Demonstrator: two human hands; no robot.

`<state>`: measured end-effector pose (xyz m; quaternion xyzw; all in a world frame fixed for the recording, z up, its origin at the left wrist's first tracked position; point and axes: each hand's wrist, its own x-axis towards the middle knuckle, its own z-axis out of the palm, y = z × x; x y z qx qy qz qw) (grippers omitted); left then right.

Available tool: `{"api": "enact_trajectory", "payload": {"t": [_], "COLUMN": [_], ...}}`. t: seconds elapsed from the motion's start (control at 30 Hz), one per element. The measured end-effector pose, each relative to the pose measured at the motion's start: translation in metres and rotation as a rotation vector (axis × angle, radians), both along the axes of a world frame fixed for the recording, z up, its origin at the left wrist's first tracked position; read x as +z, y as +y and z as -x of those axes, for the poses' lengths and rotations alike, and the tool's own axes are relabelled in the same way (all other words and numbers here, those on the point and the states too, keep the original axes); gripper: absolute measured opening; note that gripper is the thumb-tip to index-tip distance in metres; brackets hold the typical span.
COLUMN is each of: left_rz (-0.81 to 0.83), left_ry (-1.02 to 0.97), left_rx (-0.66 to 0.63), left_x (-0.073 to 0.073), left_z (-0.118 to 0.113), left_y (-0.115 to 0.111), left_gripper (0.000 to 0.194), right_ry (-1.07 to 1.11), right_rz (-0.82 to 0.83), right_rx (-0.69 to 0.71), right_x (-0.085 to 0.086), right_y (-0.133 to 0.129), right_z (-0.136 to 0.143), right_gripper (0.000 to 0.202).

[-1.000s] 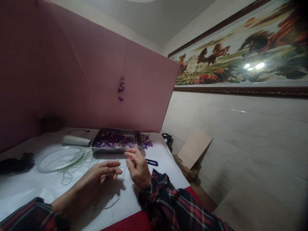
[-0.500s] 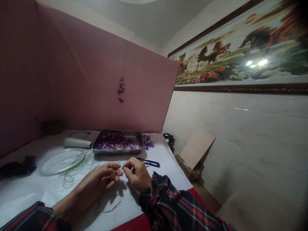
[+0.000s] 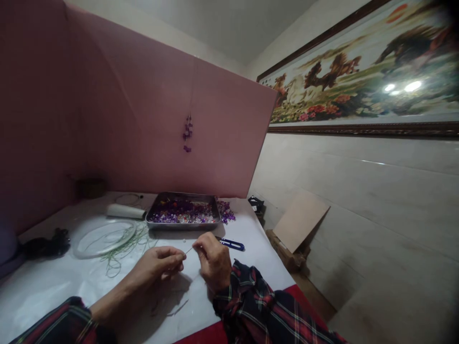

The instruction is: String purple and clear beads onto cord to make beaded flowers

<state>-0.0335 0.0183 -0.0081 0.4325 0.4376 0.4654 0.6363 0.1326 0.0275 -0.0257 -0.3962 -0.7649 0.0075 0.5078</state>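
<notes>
Over the white table, my left hand (image 3: 161,263) pinches with thumb and forefinger, its other fingers curled beneath. A short, thin cord (image 3: 189,250) runs from that pinch up to my right hand (image 3: 215,262), whose thumb and fingertips are closed on the cord's other end. Anything inside my left palm is hidden. Just behind my right hand lie blue-handled thread snips (image 3: 232,244). Beyond both hands stands a metal tray (image 3: 184,226) of purple, clear and a few red and yellow beads.
More purple beads (image 3: 226,212) lie right of the tray. On the left are tangled green cord (image 3: 116,255), a clear ring-shaped coil (image 3: 77,246), a white cone (image 3: 125,211) and a black object (image 3: 46,244). A purple bead strand (image 3: 187,134) hangs on the pink partition (image 3: 143,119).
My left fingers, earlier spread beneath a small red piece, have closed into a pinch; the red piece is now hidden. My right hand remains pinched, with more cord showing between. The view has shifted slightly left.
</notes>
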Motion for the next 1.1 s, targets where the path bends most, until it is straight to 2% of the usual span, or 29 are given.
{"api": "enact_trajectory", "payload": {"t": [0.07, 0.13, 0.23, 0.37, 0.53, 0.8, 1.1], "left_rz": [0.029, 0.05, 0.034, -0.017, 0.006, -0.009, 0.075], "left_ry": [0.002, -0.007, -0.03, -0.047, -0.029, -0.079, -0.132], "left_rx": [0.069, 0.138, 0.175, 0.14, 0.056, -0.136, -0.103], "left_x": [0.003, 0.007, 0.008, 0.0, -0.01, 0.012, 0.011], "left_z": [0.001, 0.002, 0.002, -0.003, -0.012, -0.008, -0.009], "left_y": [0.001, 0.001, 0.0, -0.002, -0.007, -0.017, -0.015], "left_gripper": [0.024, 0.027, 0.03, 0.025, 0.027, 0.028, 0.016], "right_ry": [0.085, 0.145, 0.197, 0.398, 0.66, 0.74, 0.723], "right_rz": [0.007, 0.054, 0.256, 0.498, 0.672, 0.713, 0.711], "right_rx": [-0.105, -0.117, 0.017, 0.167, 0.235, 0.241, 0.212], "right_x": [0.003, 0.007, 0.009, 0.005, 0.004, 0.005, 0.002], "right_y": [-0.001, -0.006, -0.014, -0.018, -0.013, -0.012, -0.012], "right_z": [0.001, 0.004, 0.012, 0.021, 0.02, 0.019, 0.018], "right_gripper": [0.02, 0.019, 0.02, 0.015, 0.006, 0.01, 0.009]}}
